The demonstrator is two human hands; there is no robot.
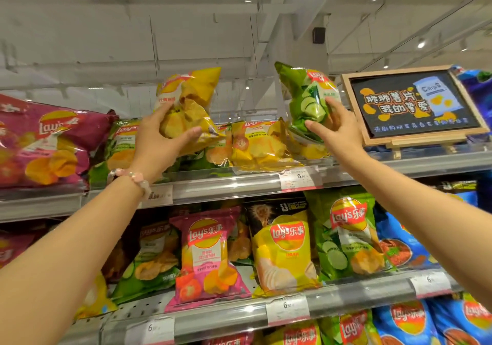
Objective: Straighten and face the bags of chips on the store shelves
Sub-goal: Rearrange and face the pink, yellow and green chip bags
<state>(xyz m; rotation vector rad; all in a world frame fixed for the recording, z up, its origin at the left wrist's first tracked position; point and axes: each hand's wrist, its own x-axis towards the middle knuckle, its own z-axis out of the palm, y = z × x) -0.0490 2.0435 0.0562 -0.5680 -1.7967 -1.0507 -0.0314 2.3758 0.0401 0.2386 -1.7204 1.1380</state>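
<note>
Mid-facing, top shelf (250,182). Our left hand (157,137) grips a yellow bag (191,97), our right hand (336,126) a green bag (303,91); fingers curl round each, both bags lifted clear above the row. We judge the 2 are being stood up or swapped. Next move likely calls for setting each upright, logo forward, beside its own flavour. The yellow bag tilts right, crinkled and glossy; the green bag leans left, its logo partly turned away.

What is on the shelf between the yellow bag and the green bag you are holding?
A smaller yellow chip bag lying on the top shelf, seen in the head view.
</note>
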